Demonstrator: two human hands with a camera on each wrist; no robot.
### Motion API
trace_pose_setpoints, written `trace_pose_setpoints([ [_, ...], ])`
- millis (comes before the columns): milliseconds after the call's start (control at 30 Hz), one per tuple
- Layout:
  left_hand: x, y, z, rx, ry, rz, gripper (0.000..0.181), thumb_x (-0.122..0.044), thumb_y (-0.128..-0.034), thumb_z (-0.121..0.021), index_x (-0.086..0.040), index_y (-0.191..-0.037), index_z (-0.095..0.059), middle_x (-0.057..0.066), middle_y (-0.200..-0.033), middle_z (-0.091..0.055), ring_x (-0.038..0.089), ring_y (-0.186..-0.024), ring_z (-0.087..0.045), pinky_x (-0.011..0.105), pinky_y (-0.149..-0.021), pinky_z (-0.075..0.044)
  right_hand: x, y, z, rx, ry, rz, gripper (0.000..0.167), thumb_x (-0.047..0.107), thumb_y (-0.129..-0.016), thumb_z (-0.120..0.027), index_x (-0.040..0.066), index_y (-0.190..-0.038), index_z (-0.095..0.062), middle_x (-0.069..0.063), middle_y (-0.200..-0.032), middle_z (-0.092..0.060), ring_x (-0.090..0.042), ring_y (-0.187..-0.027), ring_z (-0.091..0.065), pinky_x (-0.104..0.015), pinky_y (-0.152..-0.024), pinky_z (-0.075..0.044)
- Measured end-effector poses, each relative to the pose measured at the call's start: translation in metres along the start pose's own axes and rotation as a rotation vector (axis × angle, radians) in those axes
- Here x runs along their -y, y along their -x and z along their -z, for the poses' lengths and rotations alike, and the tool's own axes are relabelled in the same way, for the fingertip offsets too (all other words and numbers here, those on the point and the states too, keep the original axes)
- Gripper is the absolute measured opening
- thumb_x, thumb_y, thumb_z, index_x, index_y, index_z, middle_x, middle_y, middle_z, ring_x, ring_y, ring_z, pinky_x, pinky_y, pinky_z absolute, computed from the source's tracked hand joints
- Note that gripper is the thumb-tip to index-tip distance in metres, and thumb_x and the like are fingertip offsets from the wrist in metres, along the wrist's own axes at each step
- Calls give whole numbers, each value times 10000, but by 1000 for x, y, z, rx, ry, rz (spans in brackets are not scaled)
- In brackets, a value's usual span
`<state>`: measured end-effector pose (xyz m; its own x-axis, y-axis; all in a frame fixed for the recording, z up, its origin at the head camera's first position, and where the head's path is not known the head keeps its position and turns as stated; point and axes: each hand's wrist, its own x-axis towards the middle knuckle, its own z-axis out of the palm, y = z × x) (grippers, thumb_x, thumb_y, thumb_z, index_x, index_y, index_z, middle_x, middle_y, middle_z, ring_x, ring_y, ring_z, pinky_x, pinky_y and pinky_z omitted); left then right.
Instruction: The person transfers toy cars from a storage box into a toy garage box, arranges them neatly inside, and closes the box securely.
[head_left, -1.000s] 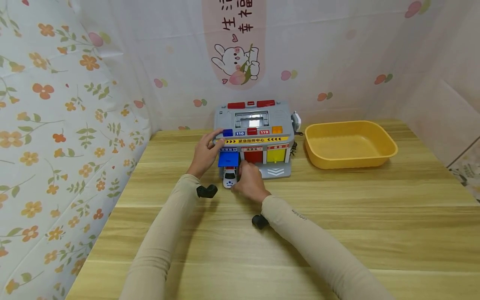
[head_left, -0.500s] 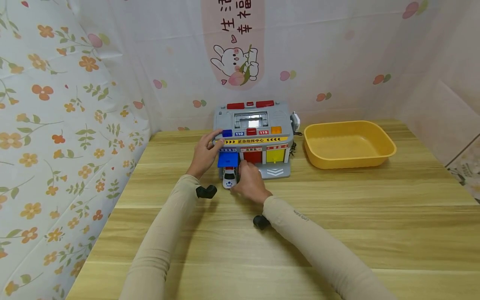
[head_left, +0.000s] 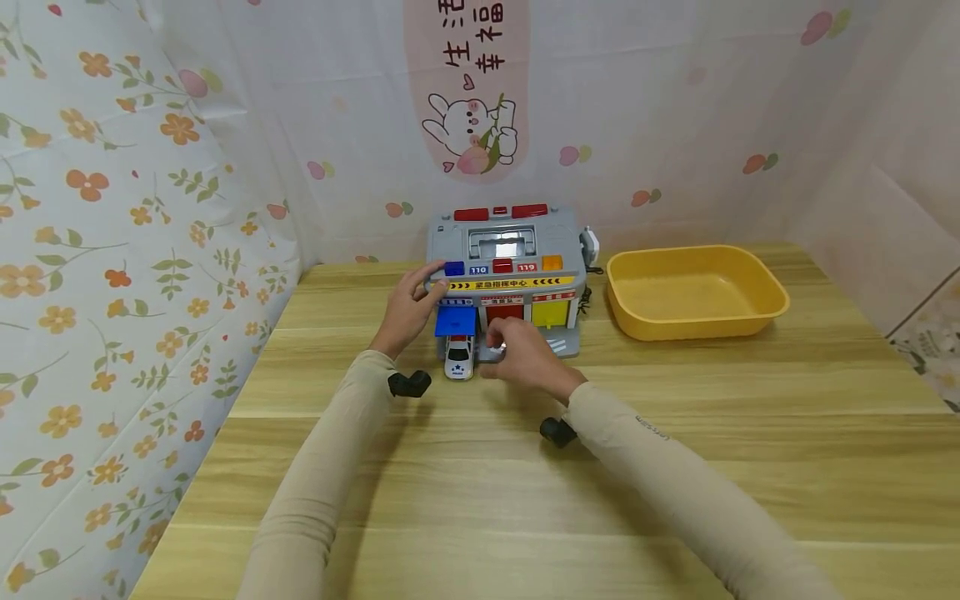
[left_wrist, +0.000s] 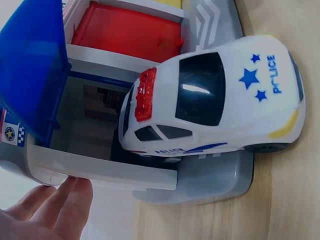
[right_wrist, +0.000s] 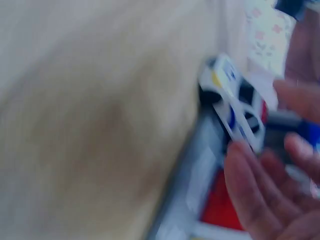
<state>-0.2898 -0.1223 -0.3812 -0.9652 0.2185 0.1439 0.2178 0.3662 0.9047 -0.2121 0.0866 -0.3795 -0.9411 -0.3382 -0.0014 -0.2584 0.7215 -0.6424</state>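
A grey toy rescue station (head_left: 450, 242) stands at the back of the table, its blue door (head_left: 456, 322) swung up at the left bay. Half out of that bay sits a white toy police car (left_wrist: 250, 100), nose toward me, with a red light bar. My left hand (head_left: 405, 312) rests against the station's left front corner, and its fingertips (left_wrist: 75, 200) touch the side wall in the left wrist view. Just right of the car is my right hand (head_left: 525, 354), fingers loosely bent and apart from it; the blurred right wrist view shows nothing between the fingers (right_wrist: 245, 180).
Right of the station stands a yellow plastic basin (head_left: 697, 329). A dark cord (head_left: 587, 298) lies between the two. The station's red door (left_wrist: 130, 32) and yellow door (head_left: 551, 313) are down. Printed cloth (head_left: 337, 125) hangs behind and at the left.
My right hand has let go of the police car and drawn back to the right. The car stays at the bay. My left hand keeps its place.
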Motion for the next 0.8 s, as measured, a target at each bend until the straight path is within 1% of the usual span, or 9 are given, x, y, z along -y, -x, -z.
trace_pose_setpoints([
  [67, 0, 1, 0, -2, -3, -14, 444, -404, -1027, -547, -338, -1465, -510, 83, -1544, -403, 363, -1372, -519, 519, -1133, -436, -3, 3, 12, 45, -11, 30, 345, 136, -794, -848, 9, -1042, -645, -163, -1073, -663, -209, -895, -622, -333, -841, -545],
  [167, 1, 4, 1, -9, 3, -21, 474, -447, -1021, -542, -400, -1485, -461, 32, -1605, -364, 318, -1465, -417, 514, -1169, -393, -6, 10, 31, 93, -6, 70, 319, 123, -799, -842, 28, -1037, -652, -144, -1066, -680, -194, -888, -668, -336, -836, -576],
  [267, 4, 7, 3, -14, 19, -10, 545, -486, -1010, -541, -440, -1525, -368, 0, -1654, -304, 287, -1516, -341, 498, -1184, -377, -10, 15, 50, 86, 15, 119, 295, 119, -795, -845, 52, -1017, -662, -132, -1045, -687, -210, -908, -677, -379, -856, -589],
  [367, 9, 12, 6, -13, 83, 7, 602, -462, -1018, -535, -381, -1568, -304, 56, -1650, -312, 323, -1483, -394, 499, -1145, -425, -15, 19, 66, 49, 24, 176, 274, 114, -790, -850, 64, -984, -663, -134, -1017, -686, -235, -906, -685, -411, -849, -601],
  [467, 15, 18, 10, -16, 142, 16, 587, -425, -1042, -496, -257, -1577, -322, 135, -1606, -380, 344, -1435, -462, 493, -1102, -469, -21, 21, 79, 10, 29, 205, 268, 112, -789, -853, 70, -976, -665, -116, -995, -687, -233, -899, -689, -399, -814, -610],
  [533, 20, 22, 12, -20, 167, 22, 554, -409, -1065, -445, -176, -1560, -356, 174, -1572, -421, 353, -1411, -490, 502, -1095, -472, -24, 22, 86, -21, 28, 211, 267, 115, -794, -850, 71, -983, -666, -105, -1002, -694, -236, -907, -689, -400, -798, -613],
  [667, 28, 33, 12, -16, 183, 61, 523, -390, -1091, -369, -108, -1531, -389, 214, -1531, -466, 360, -1385, -519, 491, -1106, -460, -29, 20, 97, -121, 36, 232, 265, 133, -813, -835, 58, -1011, -675, -100, -1038, -681, -262, -930, -677, -421, -775, -604],
  [733, 32, 38, 11, -18, 179, 83, 497, -336, -1091, -401, -105, -1531, -387, 224, -1520, -477, 364, -1371, -533, 478, -1109, -460, -31, 18, 101, -183, 53, 232, 294, 155, -817, -835, 44, -1038, -676, -110, -1080, -653, -261, -924, -646, -370, -746, -586],
  [800, 33, 43, 9, -14, 151, 108, 509, -289, -1075, -462, -113, -1542, -366, 212, -1519, -485, 360, -1370, -534, 478, -1117, -457, -33, 15, 106, -231, 73, 223, 344, 174, -822, -832, 30, -1084, -662, -130, -1130, -611, -272, -950, -601, -359, -744, -561],
])
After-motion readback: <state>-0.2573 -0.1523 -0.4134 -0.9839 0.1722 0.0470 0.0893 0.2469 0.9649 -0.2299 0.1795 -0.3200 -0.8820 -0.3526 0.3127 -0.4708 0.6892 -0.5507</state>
